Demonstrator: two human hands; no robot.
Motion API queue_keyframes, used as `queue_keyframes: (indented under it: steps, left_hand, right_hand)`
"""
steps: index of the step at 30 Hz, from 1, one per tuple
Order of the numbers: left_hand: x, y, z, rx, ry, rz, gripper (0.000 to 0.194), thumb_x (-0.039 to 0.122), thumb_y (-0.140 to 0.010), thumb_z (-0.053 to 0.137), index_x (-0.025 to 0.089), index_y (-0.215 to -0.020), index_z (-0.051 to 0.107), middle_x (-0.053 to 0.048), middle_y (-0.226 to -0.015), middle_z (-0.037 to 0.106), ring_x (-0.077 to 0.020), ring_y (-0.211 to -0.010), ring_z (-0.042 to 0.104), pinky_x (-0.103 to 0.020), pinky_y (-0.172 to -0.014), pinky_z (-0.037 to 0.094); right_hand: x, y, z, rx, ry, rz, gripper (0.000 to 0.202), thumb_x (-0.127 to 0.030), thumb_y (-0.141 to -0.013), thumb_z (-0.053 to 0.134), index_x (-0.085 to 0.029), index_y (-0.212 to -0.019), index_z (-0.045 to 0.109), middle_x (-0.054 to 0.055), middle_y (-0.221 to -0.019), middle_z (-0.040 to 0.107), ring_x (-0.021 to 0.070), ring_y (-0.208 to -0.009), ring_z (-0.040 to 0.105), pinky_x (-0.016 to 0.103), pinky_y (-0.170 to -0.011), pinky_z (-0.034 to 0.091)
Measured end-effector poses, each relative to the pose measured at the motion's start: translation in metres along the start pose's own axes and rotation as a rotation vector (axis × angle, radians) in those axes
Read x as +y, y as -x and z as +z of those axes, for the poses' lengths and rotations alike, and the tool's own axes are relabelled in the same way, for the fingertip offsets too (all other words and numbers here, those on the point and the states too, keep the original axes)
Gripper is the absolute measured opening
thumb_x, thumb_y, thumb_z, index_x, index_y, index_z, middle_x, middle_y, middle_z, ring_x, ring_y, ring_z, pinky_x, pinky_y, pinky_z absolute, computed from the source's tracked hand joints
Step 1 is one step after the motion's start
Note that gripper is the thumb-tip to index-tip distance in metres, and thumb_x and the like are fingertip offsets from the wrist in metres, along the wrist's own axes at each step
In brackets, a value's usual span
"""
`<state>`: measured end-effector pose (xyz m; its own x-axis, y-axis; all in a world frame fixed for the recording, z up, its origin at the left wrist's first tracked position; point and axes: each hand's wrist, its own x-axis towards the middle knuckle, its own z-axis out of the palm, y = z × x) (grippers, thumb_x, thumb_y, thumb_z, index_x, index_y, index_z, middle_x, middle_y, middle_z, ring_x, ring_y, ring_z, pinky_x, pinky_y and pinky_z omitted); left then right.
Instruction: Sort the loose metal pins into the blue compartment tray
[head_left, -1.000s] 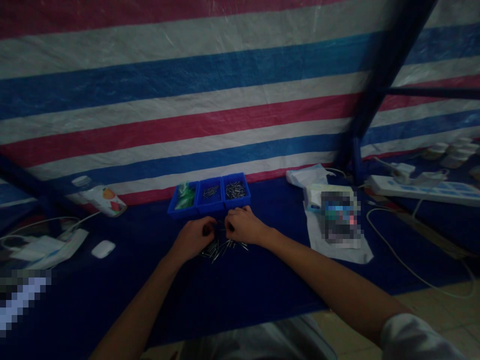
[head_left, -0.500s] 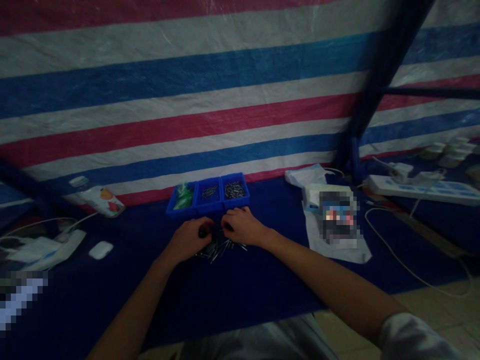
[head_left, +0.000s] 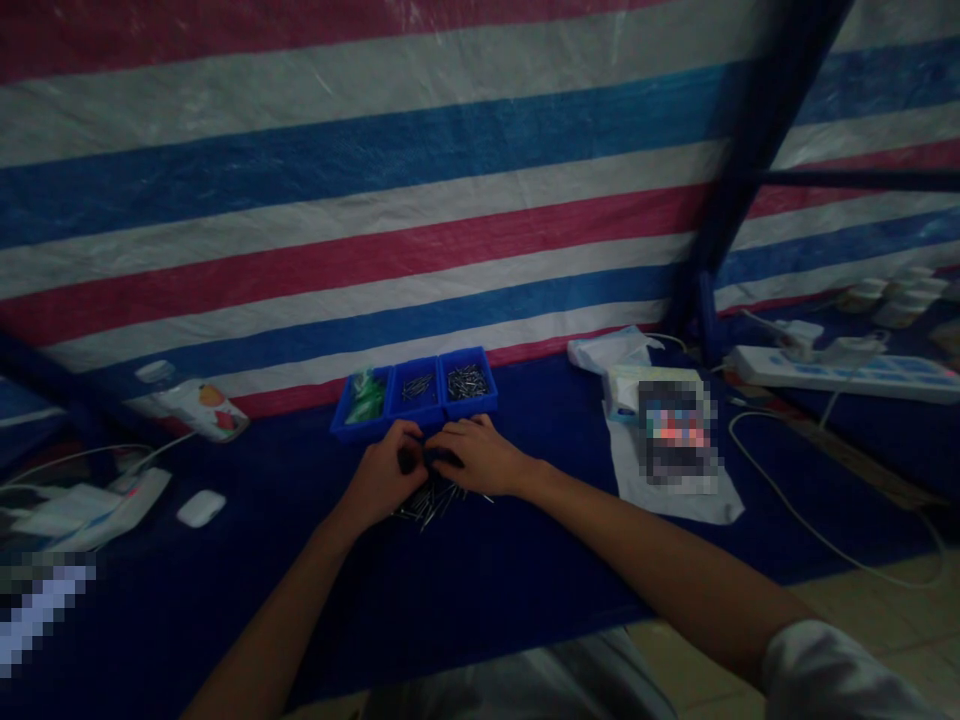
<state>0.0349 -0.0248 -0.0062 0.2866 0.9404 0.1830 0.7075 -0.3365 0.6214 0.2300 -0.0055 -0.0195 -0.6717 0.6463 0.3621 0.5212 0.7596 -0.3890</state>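
1. While the left hand (head_left: 381, 478) and right hand (head_left: 486, 458) curl closely by the metal pins (head_left: 426, 508), I cannot tell what they grip.
2. The pins lie between the front and back edges of the table (head_left: 450, 590), near 3 blue trays (head_left: 469, 407).
3. Light fingertip pinches should avoid dragging neighbours.

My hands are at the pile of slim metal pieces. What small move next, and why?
I'd probably ease the right hand slightly aside: it sits close to the left hand, partly covers the metal pieces, and what the fingers hold is too dark to tell.
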Motion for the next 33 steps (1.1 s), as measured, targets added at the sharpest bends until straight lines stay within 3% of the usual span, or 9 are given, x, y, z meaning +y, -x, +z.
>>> queue_keyframes:
  steps: [10,18,25,30,33]
  left_hand:
    - [0.0,0.001,0.004,0.124,0.254,0.048,0.033,0.023,-0.074,0.063,0.021,-0.103,0.047,0.0,-0.082,0.067,-0.0176,-0.077,0.067,-0.033,-0.076,0.052]
    - [-0.004,-0.002,0.004,0.118,0.54,-0.013,0.035,0.025,-0.07,0.072,0.019,-0.097,0.051,0.0,-0.079,0.067,-0.0151,-0.07,0.065,-0.027,-0.067,0.051]
    - [-0.007,-0.004,0.004,0.093,0.605,-0.087,0.035,0.029,-0.068,0.076,0.019,-0.091,0.053,-0.001,-0.079,0.066,-0.0151,-0.07,0.064,-0.026,-0.065,0.049]
    - [-0.003,-0.004,0.002,0.201,0.538,-0.04,0.04,0.035,-0.075,0.069,0.019,-0.107,0.053,-0.005,-0.097,0.064,-0.0172,-0.082,0.064,-0.03,-0.072,0.051]
    - [-0.002,-0.003,0.0,0.24,0.467,-0.026,0.044,0.038,-0.082,0.062,0.019,-0.119,0.049,-0.005,-0.099,0.062,-0.0165,-0.082,0.063,-0.03,-0.074,0.05]
  right_hand:
    - [0.002,-0.001,-0.002,0.095,-0.077,-0.069,0.019,-0.022,-0.093,0.053,-0.021,-0.109,0.063,0.004,-0.104,0.066,0.0156,-0.095,0.058,0.033,-0.084,0.031]
    - [0.002,0.002,-0.003,0.173,-0.122,-0.101,0.019,-0.02,-0.095,0.05,-0.021,-0.109,0.063,0.003,-0.106,0.066,0.014,-0.095,0.059,0.03,-0.083,0.034]
    - [0.005,-0.001,-0.002,0.219,-0.265,-0.072,0.017,-0.018,-0.093,0.051,-0.019,-0.101,0.066,0.004,-0.099,0.067,0.0131,-0.091,0.059,0.028,-0.083,0.04]
    - [0.002,-0.007,-0.005,0.292,-0.573,0.147,0.011,-0.024,-0.088,0.057,-0.018,-0.09,0.066,0.001,-0.083,0.065,0.0114,-0.074,0.056,0.024,-0.068,0.042]
    - [0.006,-0.011,-0.008,0.335,-0.745,0.363,0.025,-0.038,-0.088,0.054,-0.017,-0.075,0.061,-0.003,-0.063,0.053,0.0096,-0.057,0.046,0.023,-0.054,0.034]
